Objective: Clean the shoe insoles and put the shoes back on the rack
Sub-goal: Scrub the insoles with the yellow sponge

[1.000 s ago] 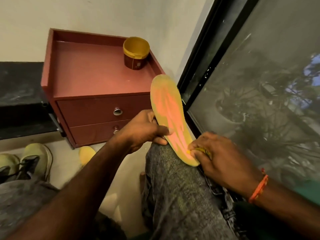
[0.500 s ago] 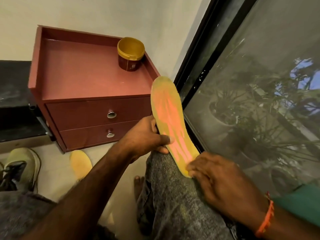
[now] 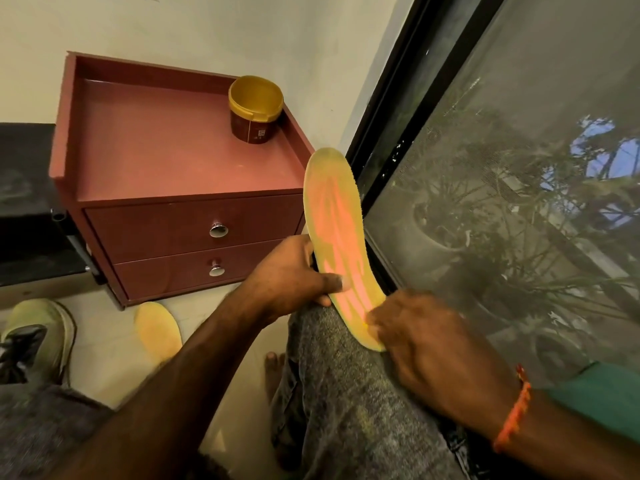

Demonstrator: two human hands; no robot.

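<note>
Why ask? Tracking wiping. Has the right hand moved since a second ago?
No: right hand stays at the insole's heel, equally far from the cabinet's lower knob.

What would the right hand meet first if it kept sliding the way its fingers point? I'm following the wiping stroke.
The right hand points up along the insole. It would probably reach the left hand, whose thumb lies across the insole, though depth is unclear.

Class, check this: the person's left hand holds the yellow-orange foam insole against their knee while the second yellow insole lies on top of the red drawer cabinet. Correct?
Not quite. The head view shows the second yellow insole on the floor in front of the red drawer cabinet. The left hand does hold the yellow-orange foam insole against the knee.
</note>
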